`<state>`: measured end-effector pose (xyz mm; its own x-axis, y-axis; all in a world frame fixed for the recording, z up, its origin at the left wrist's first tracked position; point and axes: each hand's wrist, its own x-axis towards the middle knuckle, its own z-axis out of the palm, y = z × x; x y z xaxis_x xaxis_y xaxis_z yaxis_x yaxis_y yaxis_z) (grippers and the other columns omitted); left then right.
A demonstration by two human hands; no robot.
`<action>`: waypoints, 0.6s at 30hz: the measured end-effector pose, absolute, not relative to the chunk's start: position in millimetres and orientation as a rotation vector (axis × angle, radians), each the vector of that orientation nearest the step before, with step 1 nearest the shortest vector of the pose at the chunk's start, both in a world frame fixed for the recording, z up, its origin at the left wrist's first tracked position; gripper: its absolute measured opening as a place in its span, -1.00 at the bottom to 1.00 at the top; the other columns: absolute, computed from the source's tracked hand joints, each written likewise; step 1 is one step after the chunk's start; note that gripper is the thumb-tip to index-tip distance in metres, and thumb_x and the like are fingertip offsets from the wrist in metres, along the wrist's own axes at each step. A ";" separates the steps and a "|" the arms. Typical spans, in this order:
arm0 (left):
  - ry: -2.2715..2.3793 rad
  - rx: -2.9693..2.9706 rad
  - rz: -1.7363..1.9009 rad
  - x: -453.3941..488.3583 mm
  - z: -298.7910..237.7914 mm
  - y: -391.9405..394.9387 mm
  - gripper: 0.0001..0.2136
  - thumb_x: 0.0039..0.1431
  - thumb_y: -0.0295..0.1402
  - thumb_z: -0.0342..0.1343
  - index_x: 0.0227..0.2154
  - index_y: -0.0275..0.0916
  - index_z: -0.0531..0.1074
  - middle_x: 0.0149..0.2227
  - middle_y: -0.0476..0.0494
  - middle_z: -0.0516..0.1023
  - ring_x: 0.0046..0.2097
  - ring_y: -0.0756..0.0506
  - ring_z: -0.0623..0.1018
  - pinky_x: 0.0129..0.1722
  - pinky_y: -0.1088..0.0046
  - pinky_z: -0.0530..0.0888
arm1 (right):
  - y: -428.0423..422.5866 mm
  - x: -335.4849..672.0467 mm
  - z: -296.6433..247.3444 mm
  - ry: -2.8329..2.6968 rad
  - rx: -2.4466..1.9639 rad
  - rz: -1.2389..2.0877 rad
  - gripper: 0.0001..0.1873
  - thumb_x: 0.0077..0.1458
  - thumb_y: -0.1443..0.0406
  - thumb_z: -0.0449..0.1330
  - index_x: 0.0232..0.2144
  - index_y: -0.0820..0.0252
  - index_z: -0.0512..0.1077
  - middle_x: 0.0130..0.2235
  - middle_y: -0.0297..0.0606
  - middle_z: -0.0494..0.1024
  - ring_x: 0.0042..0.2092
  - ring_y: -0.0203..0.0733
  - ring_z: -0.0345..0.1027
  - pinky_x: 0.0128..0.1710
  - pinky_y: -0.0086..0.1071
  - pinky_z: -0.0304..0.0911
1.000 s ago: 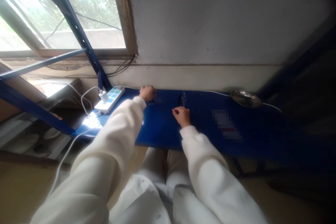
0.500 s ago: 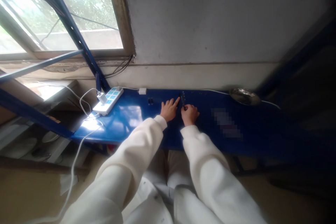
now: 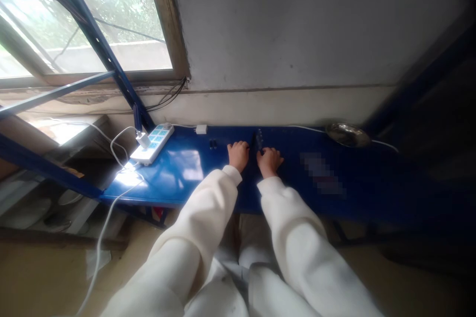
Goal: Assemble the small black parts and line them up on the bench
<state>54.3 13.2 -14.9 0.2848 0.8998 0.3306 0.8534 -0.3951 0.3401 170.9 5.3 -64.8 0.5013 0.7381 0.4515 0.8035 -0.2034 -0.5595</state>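
My right hand (image 3: 270, 162) is closed, with its thumb and fingers pinching the lower end of a small dark strip with a notched or bumpy edge (image 3: 260, 137). The strip points away from me above the blue tabletop (image 3: 211, 178). Just left of it, my left hand (image 3: 238, 155) has its fingers curled together, and whatever lies between the fingertips is too small to make out. A slim black piece (image 3: 253, 139) shows between the two hands, close to the left fingertips. Two small dark pieces (image 3: 212, 144) lie side by side to the left of my left hand.
A white power strip (image 3: 153, 144) with a plug and cables lies at the tabletop's left end. Near the back edge sit a white adapter (image 3: 201, 129) and, farther right, a shiny metal bowl-like object (image 3: 347, 135). A blue upright (image 3: 111, 54) rises at the left.
My left hand's outstretched index finger has curled in, and the hand now looks closed. The slim black piece shows more clearly between the hands. My right hand keeps its pinch on the notched strip.
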 end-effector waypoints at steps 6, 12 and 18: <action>1.703 2.082 1.129 36.9 -22.2 -2.9 -0.89 0.14 -0.35 -0.02 -0.30 -0.20 0.36 -0.22 -0.10 0.49 -0.21 -0.06 0.45 -0.09 0.27 0.25 | 12.9 174.1 -63.3 -1.269 -2.022 -0.037 -0.76 -0.02 0.24 0.08 -0.39 0.26 0.48 -0.28 0.02 0.44 -0.15 0.07 0.18 -0.19 -0.08 -0.01; 1.666 1.910 1.321 27.2 -26.0 -13.9 -0.91 0.10 -0.37 0.01 -0.32 -0.22 0.35 -0.29 -0.10 0.48 -0.29 -0.01 0.47 -0.17 0.37 0.36 | 19.9 176.4 -61.3 -1.270 -2.040 0.007 -0.76 -0.03 0.24 0.09 -0.38 0.28 0.48 -0.25 0.03 0.44 -0.14 0.08 0.19 -0.18 -0.06 -0.01; 1.587 1.876 1.398 26.3 -26.4 -14.4 -0.93 0.04 -0.38 0.05 -0.39 -0.23 0.35 -0.35 -0.08 0.48 -0.32 -0.01 0.47 -0.20 0.39 0.38 | 22.5 176.8 -59.2 -1.271 -2.070 0.036 -0.77 -0.03 0.25 0.11 -0.38 0.27 0.49 -0.24 0.00 0.45 -0.14 0.05 0.20 -0.19 -0.10 0.00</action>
<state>26.3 -14.4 -26.4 -0.0918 0.8798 0.4665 0.5737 -0.3362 0.7469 176.8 22.5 -59.2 0.5187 0.7929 0.3199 0.7734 -0.2757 -0.5708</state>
